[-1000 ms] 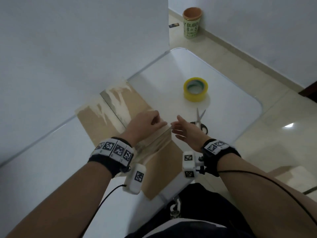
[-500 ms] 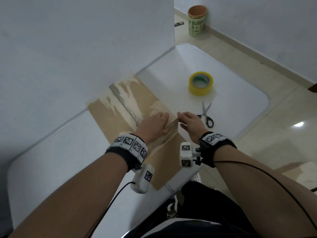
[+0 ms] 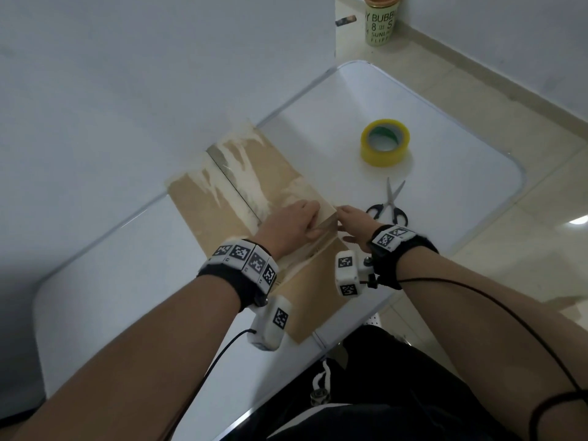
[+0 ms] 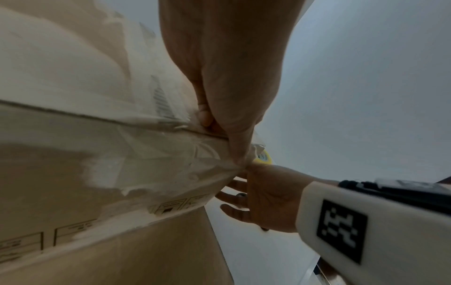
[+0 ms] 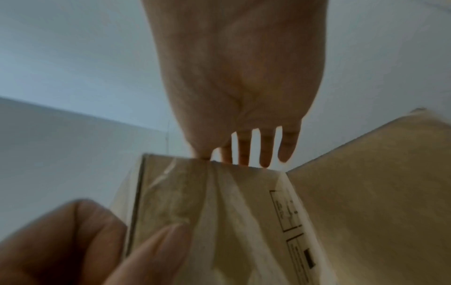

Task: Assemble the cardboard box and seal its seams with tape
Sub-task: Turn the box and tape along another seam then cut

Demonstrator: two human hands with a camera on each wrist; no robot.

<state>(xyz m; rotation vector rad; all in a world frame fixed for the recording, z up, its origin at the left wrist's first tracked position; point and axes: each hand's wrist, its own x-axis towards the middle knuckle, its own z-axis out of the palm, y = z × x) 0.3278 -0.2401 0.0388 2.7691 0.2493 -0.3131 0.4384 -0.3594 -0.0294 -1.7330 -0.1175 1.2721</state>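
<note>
White table (image 3: 445,224), rounded corners, set against a white wall; tiled floor beyond.

Head view. One cardboard box (image 3: 222,198), flattened, lying on the table with its long axis running from the near table edge, by the person's lap, away toward the wall. Pale torn patches on its upper face. One strip of clear tape (image 3: 321,232) across the box at its right edge. One left hand (image 3: 291,229), palm down on the cardboard, fingers lying flat over the tape. One right hand (image 3: 356,226) at the box's right edge, fingertips meeting the tape end. One roll of yellow tape (image 3: 384,142), flat on the table, well apart from the box. One pair of scissors (image 3: 388,203), black handles, blades pointing away, just beside the right hand. One printed cup (image 3: 380,22) on the floor by the wall.

Left wrist view. Left thumb and fingers pressed down onto wrinkled clear tape over the box seam; right hand (image 4: 268,194) alongside, thumb and forefinger pinching the tape end, other fingers spread loose.

Right wrist view. Right hand (image 5: 234,81) pinches the tape edge at the box end; remaining fingers straight and apart. Left fingers (image 5: 80,243) blurred in the foreground, on the tape.
</note>
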